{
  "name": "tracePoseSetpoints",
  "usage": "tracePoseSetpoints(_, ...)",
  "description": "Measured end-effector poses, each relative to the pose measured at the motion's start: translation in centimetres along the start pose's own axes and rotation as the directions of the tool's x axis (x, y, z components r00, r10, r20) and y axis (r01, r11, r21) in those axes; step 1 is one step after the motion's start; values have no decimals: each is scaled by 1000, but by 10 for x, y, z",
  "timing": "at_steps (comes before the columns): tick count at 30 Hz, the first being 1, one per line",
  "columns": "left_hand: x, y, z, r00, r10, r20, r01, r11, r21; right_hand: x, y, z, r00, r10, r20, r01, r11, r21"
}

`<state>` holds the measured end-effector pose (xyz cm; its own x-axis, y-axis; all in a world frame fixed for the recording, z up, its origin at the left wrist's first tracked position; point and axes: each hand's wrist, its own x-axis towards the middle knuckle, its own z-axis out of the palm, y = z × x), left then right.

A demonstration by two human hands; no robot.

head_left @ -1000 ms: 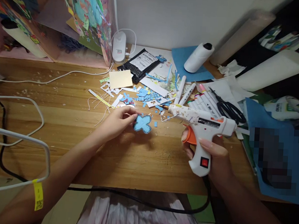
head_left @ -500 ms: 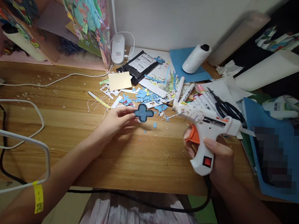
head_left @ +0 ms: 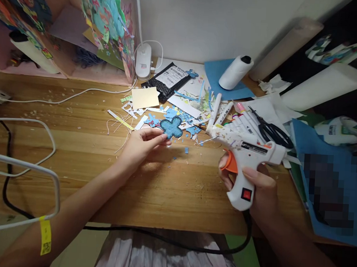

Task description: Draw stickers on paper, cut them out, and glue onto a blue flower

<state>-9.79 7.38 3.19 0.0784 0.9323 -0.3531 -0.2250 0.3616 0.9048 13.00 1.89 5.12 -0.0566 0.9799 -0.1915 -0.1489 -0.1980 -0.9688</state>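
Between the thumb and fingers of my left hand (head_left: 146, 147) is a blue four-lobed cutout (head_left: 172, 127) with a dark edge, held by one lobe above the table. My right hand (head_left: 261, 185) grips a white hot glue gun (head_left: 246, 153) by its handle, fingers at the orange trigger (head_left: 231, 162). The gun's metal nozzle (head_left: 200, 127) points left, a short gap from the cutout. A thin whitish strand (head_left: 207, 140) hangs near the nozzle. Blue paper scraps (head_left: 186, 150) lie on the table below and behind the cutout.
Black scissors (head_left: 270, 128) and several markers (head_left: 241, 117) lie behind the gun. Farther back are a black package (head_left: 166, 81), a white roll (head_left: 236, 72) and a power strip (head_left: 143, 62). A decorated box (head_left: 98, 71) stands at left. The gun's black cord (head_left: 161, 238) runs along the front edge.
My left hand has turned the blue cutout and tilted it, so its face catches more light. The glue gun has stayed nearly in place. The view has shifted slightly.
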Motion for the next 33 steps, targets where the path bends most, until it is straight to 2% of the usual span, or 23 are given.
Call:
tracePoseSetpoints(4, 0, 0, 0, 1000, -6, 9, 6, 1000, 9, 1, 4, -1, 999, 4, 40, -4, 1000, 1)
tracePoseSetpoints(11, -2, 2, 1, 1000, -10, 19, 9, 999, 43, 2, -1, 1, 1000, 12, 25, -11, 1000, -23)
tracePoseSetpoints(17, 0, 1, 0, 994, 112, -16, -102, 953, 284, 1, 0, 1, 1000, -9, 16, 9, 1000, -24)
tracePoseSetpoints(21, -2, 2, 1, 991, 132, 17, -130, 938, 321, 1, 0, 2, 1000, 5, 2, -5, 1000, -10)
tracePoseSetpoints(26, -3, 2, 2, 980, 179, 83, -197, 902, 384, 1, 2, 0, 999, -4, 44, 5, 1000, -27)
tracePoseSetpoints(29, -4, 2, 2, 981, 143, 131, -184, 902, 390, 0, 3, 0, 999, -5, 38, 6, 999, -31)
tracePoseSetpoints(33, -4, 2, 2, 990, 44, 134, -90, 929, 358, -1, 2, 0, 1000, 5, 25, -4, 999, -39)
